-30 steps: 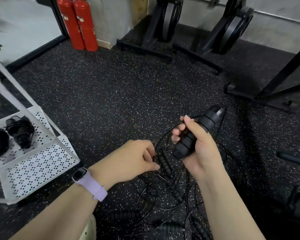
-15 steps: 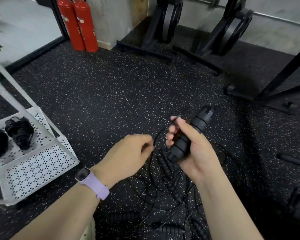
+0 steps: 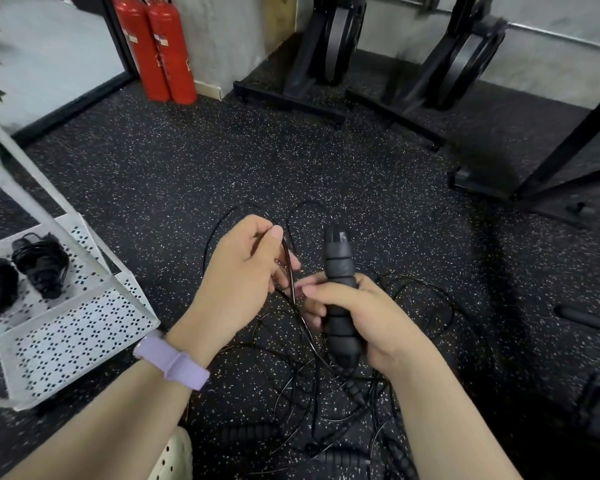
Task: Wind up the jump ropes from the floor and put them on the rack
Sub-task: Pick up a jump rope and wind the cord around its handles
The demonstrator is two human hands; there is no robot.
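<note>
fingers of the right hand (image 3: 368, 317) curl round a black ribbed handle (image 3: 340, 292), held nearly upright, its cap poking above the fist. just left of it, the left hand (image 3: 243, 271) pinches a thin black cord (image 3: 289, 268) between thumb and forefinger, and the cord runs down past the right hand's fingertips. beneath both hands more jump ropes (image 3: 326, 410) lie tangled on the speckled floor (image 3: 222, 161). well left of the left hand, 2 wound ropes (image 3: 39, 265) sit on the white perforated rack (image 3: 77, 327).
</note>
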